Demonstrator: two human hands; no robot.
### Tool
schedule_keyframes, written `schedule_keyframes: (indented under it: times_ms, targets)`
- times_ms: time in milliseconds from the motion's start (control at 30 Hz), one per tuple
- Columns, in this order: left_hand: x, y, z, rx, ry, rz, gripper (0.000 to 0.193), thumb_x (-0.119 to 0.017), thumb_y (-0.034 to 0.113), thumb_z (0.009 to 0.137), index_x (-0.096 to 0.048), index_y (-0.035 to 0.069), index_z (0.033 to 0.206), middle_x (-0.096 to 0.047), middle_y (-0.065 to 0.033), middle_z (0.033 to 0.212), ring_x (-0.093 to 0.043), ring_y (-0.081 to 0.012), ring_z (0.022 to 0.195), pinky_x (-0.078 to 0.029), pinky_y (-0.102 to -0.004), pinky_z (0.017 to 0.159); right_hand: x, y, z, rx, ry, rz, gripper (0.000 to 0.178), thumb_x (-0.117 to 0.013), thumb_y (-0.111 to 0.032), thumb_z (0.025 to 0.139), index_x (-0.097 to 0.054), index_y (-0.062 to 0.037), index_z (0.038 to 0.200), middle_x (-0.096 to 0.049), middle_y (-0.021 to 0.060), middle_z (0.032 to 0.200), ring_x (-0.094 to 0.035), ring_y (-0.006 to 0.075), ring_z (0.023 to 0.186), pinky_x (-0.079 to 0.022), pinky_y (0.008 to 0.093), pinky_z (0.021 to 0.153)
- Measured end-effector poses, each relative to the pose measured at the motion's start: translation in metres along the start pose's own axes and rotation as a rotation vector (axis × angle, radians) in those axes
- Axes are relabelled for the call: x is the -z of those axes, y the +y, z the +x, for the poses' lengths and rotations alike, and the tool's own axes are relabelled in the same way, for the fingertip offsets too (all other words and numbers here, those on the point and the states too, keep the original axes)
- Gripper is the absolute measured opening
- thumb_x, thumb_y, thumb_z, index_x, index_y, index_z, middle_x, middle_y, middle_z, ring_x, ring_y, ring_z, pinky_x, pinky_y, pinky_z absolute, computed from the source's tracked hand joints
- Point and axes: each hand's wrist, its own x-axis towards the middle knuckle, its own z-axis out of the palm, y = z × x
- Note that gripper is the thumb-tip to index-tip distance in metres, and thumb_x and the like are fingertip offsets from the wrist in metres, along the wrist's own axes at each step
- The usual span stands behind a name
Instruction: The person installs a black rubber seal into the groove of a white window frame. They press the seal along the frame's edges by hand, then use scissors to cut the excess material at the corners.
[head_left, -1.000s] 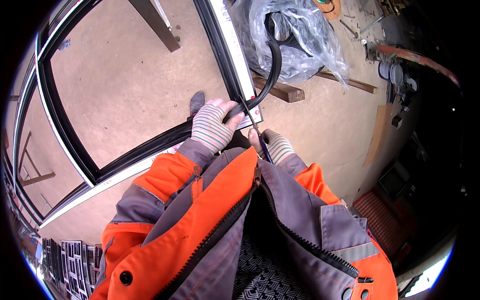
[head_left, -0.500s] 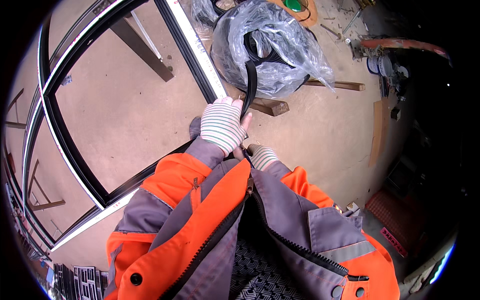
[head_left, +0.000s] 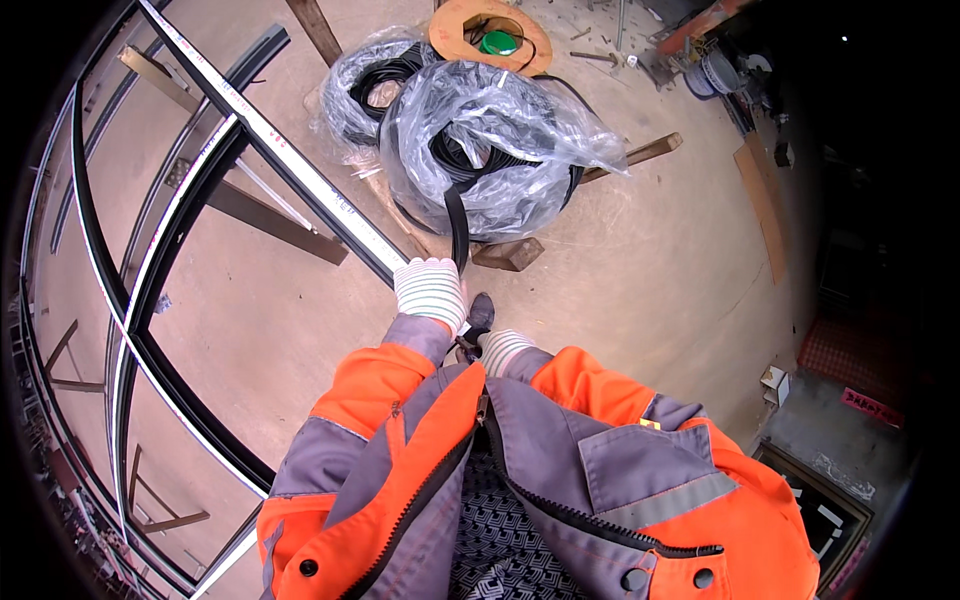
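Observation:
My left hand (head_left: 430,292), in a striped fingerless glove, is closed at the near end of a long white-and-black frame bar (head_left: 330,205). A flat black rubber strip (head_left: 457,225) runs from a plastic-wrapped coil (head_left: 495,150) down into this hand. My right hand (head_left: 503,350), gloved the same way, is low and close to my jacket, just right of the left one. Its fingers curl around something small and dark that I cannot make out. A dark shoe (head_left: 482,312) shows between the hands.
A smaller wrapped coil (head_left: 375,90) and an orange-brown reel (head_left: 455,25) with a green round thing (head_left: 498,42) lie beyond the large coil. Wooden blocks (head_left: 508,254) stick out beneath it. The frame (head_left: 130,325) spreads to the left. Buckets (head_left: 712,75) stand far right.
The view has shifted, so the coils and more of the frame's far side show. My hands sit lower in the picture, and the shoe now appears between them instead of left of them.

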Motion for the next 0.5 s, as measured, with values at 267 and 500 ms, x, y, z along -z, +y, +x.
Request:
schedule_keyframes:
  times_ms: [267,500]
  targets:
    - [0.004,0.003,0.007,0.074,-0.073,0.071,0.036,-0.072,0.043,0.090,-0.076,0.009,0.101,-0.078,-0.0140,0.100,-0.074,-0.0320,0.101,-0.057,-0.0455,0.091,0.035,-0.028,-0.049,0.014,-0.060,-0.072,0.057,-0.058,-0.041,0.099,-0.066,-0.0010,0.139,-0.070,0.0287,0.127,-0.067,0.0418,0.123,-0.052,0.0455,0.107]
    - [0.013,0.003,0.012,0.151,-0.138,-0.007,0.039,-0.071,0.042,0.090,-0.076,0.006,0.103,-0.078,-0.0192,0.099,-0.074,-0.0366,0.101,-0.057,-0.0472,0.093,0.057,-0.029,-0.079,0.126,-0.064,-0.125,0.057,-0.049,-0.041,0.105,-0.067,0.0037,0.136,-0.069,0.0317,0.128,-0.066,0.0419,0.125,-0.046,0.0439,0.114]
